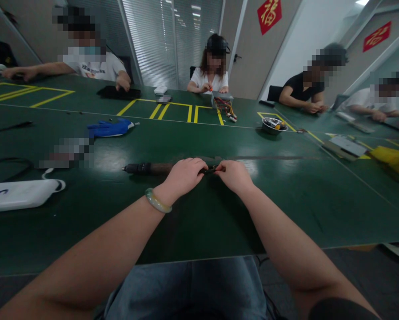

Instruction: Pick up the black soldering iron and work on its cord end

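A long, dark rod-shaped tool (pixel 162 169) lies crosswise on the green table. It has a brown section, a black left end and a small bright metal tip. My left hand (pixel 186 174) is closed over its right-hand part, fingers curled down. Close beside it, my right hand (pixel 234 174) pinches a small dark piece at the tool's right end between thumb and fingers. The fingertips of both hands nearly meet there and hide much of that piece, so its kind is unclear. A dark thin strip (pixel 273 158) runs to the right behind my right hand.
A blue glove (pixel 111 128) and a white case marked 3 (pixel 19 195) are to the left. Further back sit a metal box with coloured wires (pixel 222 101) and a bowl of small items (pixel 273 126). Yellow cloth (pixel 391 161) lies right. Several people sit across the green table (pixel 319 204).
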### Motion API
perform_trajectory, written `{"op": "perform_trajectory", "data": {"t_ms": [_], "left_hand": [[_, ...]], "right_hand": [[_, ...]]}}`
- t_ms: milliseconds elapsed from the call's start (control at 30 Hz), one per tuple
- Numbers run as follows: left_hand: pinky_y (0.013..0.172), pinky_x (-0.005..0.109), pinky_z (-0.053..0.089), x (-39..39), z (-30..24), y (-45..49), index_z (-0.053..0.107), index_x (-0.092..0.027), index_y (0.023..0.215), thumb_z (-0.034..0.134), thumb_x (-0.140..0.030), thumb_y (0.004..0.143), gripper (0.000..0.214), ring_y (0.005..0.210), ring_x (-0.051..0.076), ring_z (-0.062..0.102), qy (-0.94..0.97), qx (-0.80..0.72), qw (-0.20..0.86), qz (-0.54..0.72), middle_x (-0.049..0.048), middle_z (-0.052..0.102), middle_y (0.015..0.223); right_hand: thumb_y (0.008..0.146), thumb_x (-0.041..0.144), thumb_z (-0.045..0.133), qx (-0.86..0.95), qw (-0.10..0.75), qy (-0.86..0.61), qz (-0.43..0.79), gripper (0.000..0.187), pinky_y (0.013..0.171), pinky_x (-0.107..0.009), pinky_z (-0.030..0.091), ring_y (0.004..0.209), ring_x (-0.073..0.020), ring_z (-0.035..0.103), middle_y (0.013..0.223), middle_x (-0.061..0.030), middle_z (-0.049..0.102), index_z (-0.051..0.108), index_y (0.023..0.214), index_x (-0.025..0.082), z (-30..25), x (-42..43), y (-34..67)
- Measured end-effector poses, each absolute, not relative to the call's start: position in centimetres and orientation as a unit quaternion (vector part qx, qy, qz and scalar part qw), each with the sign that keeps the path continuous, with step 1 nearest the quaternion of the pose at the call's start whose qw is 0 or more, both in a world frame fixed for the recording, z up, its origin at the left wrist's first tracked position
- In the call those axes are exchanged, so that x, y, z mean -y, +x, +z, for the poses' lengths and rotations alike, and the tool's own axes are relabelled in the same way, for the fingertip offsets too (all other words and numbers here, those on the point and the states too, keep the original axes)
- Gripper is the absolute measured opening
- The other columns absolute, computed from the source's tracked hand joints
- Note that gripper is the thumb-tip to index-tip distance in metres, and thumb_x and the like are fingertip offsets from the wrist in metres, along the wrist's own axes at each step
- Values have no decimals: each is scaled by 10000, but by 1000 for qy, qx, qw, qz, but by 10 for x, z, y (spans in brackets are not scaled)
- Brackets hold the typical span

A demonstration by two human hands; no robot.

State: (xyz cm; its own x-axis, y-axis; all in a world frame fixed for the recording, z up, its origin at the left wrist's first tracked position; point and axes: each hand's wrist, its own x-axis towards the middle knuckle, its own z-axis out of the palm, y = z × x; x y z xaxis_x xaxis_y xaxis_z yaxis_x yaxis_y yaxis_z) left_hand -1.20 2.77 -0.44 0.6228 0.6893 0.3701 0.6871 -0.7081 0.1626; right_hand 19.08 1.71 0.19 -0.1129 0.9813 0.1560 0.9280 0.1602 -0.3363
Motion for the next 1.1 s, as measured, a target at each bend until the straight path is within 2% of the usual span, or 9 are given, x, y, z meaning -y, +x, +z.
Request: {"op": "perform_trajectory", "data": {"t_ms": [200, 567, 967, 1033, 1100], "left_hand": [[966, 405, 454, -30, -6, -13, 625, -210, 1098, 546, -204, 874, 238, 1067, 231, 587, 899, -381, 11, 217, 51, 644, 1157], [960, 391, 457, -30, -6, -12, 636, -204, 1075, 578, -204, 863, 219, 1049, 221, 590, 896, -385, 20, 220, 44, 649, 1120], [943, 386, 457, -29, -5, -10, 643, -198, 1062, 553, -196, 874, 209, 1030, 221, 588, 896, -391, 8, 211, 49, 650, 1109], [941, 382, 458, -29, -5, -10, 646, -198, 1057, 554, -191, 872, 207, 1026, 218, 589, 896, -389, 6, 214, 48, 652, 1103], [944, 382, 458, -28, -4, -10, 650, -201, 1046, 549, -190, 875, 199, 1028, 216, 590, 896, -387, 7, 217, 46, 651, 1103]], "right_hand": [[840, 271, 680, 760, 174, -625, 50, 55, 727, -264, 435, 812, -172, 618, 907, -9, 696, 718, 870, 244, -2, -18, 184], [822, 275, 698, 752, 209, -618, 95, 43, 636, -238, 389, 696, -137, 596, 771, 27, 684, 731, 839, 255, -4, -16, 182], [832, 231, 663, 748, 243, -610, 97, 42, 656, -234, 400, 719, -132, 597, 799, 17, 678, 704, 822, 231, -13, -20, 179], [827, 210, 668, 746, 249, -608, 111, 48, 667, -231, 407, 735, -128, 598, 820, 16, 677, 702, 855, 228, -14, -21, 179], [817, 185, 676, 739, 259, -610, 124, 150, 672, -226, 411, 740, -124, 595, 824, 18, 671, 693, 961, 227, -15, -23, 179]]}}
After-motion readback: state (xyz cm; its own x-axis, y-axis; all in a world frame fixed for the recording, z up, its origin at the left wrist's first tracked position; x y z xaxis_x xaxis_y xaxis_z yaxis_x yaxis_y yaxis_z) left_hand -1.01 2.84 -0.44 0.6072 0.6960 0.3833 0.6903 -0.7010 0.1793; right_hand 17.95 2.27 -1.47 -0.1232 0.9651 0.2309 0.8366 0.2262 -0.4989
